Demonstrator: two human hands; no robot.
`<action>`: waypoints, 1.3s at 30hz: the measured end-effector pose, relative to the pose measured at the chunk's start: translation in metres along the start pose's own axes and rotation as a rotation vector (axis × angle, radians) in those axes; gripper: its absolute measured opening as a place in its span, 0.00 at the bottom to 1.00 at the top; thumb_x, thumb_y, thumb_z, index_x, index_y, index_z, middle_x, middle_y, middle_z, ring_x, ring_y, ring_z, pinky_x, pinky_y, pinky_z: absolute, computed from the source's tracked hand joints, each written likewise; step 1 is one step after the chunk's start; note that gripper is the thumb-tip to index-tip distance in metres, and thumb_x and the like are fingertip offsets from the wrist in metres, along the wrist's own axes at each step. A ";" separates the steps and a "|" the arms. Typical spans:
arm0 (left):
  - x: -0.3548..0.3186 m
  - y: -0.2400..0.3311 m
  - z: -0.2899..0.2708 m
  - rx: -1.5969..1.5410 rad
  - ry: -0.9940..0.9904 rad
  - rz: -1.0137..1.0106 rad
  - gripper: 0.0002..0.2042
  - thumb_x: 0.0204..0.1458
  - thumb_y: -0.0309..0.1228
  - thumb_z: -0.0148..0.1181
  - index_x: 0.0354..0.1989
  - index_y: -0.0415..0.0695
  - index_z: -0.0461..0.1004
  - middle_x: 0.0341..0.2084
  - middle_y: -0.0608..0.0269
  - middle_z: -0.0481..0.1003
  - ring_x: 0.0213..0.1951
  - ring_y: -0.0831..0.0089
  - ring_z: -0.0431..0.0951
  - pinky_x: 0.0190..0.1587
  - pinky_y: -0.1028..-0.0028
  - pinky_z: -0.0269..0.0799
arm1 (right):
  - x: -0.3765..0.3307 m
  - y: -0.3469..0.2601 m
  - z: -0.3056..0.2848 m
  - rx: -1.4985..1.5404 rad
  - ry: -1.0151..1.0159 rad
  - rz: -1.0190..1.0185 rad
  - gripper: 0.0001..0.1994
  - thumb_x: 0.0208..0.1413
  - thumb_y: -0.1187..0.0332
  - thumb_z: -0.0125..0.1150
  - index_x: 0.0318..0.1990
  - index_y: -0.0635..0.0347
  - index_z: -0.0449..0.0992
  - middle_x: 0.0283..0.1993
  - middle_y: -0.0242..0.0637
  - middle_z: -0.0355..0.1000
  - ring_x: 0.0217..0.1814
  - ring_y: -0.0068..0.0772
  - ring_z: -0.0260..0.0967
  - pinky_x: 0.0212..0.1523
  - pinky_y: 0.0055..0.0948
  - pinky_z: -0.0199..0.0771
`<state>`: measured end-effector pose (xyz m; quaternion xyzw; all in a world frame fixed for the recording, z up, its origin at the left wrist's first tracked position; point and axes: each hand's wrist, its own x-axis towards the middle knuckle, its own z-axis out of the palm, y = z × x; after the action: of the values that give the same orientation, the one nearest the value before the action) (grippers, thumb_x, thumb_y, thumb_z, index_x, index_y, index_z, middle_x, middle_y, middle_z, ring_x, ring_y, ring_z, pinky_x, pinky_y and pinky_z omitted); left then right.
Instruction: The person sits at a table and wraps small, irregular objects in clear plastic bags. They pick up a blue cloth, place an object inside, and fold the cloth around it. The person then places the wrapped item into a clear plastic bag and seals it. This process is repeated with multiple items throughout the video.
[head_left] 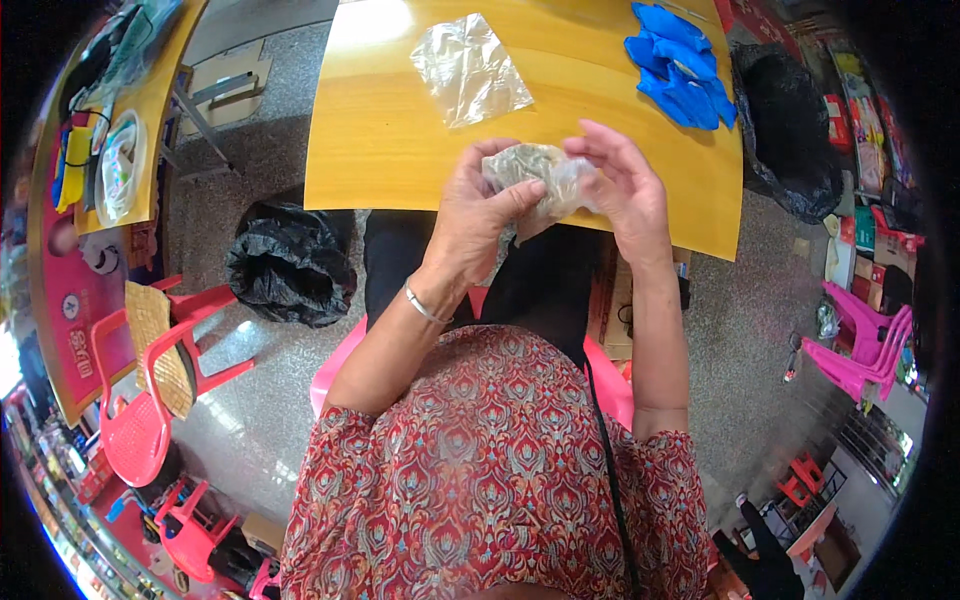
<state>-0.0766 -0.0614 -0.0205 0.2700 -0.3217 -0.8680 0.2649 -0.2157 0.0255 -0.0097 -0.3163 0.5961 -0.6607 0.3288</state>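
Observation:
Above the near edge of the yellow table point(380, 130), my left hand point(475, 210) is closed round a crumpled clear plastic bag point(530, 165). Greyish-green stuff shows through the film; I cannot make out what it is. My right hand point(630, 190) is at the bag's right end, with the loose film between thumb and fingers. Its upper fingers are raised and loosely curved. Farther back on the tabletop a flat, clear plastic bag point(472, 70) lies wrinkled. A crumpled blue plastic bundle point(682, 68) lies at the table's far right corner.
A black bag-lined bin point(295, 265) stands on the floor left of my legs. Another black bag point(790, 130) hangs open beside the table's right edge. Red plastic chairs point(140, 430) stand at left, a pink chair point(865, 340) at right. A side table point(165, 90) is far left.

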 end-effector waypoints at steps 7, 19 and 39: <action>0.000 -0.009 -0.002 -0.116 0.017 -0.036 0.19 0.54 0.23 0.60 0.53 0.36 0.62 0.44 0.56 0.73 0.45 0.71 0.75 0.48 0.71 0.73 | 0.007 0.014 0.004 -0.131 -0.114 0.087 0.11 0.54 0.68 0.64 0.42 0.65 0.78 0.36 0.29 0.76 0.38 0.16 0.69 0.40 0.19 0.71; 0.003 -0.016 -0.003 0.014 0.069 -0.063 0.14 0.54 0.21 0.56 0.49 0.35 0.67 0.44 0.57 0.73 0.44 0.71 0.75 0.48 0.70 0.74 | 0.010 0.016 -0.010 0.091 -0.004 0.194 0.10 0.60 0.67 0.58 0.42 0.65 0.78 0.37 0.31 0.76 0.38 0.17 0.71 0.40 0.19 0.71; 0.025 -0.009 0.016 0.010 0.103 -0.028 0.13 0.60 0.25 0.50 0.53 0.41 0.65 0.41 0.61 0.74 0.41 0.74 0.76 0.42 0.73 0.76 | 0.008 0.017 -0.052 -0.018 0.012 0.234 0.18 0.57 0.73 0.59 0.54 0.69 0.68 0.39 0.40 0.76 0.39 0.23 0.74 0.39 0.21 0.74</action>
<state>-0.1074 -0.0644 -0.0235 0.3200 -0.3083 -0.8549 0.2676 -0.2619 0.0478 -0.0306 -0.2438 0.6369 -0.6142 0.3971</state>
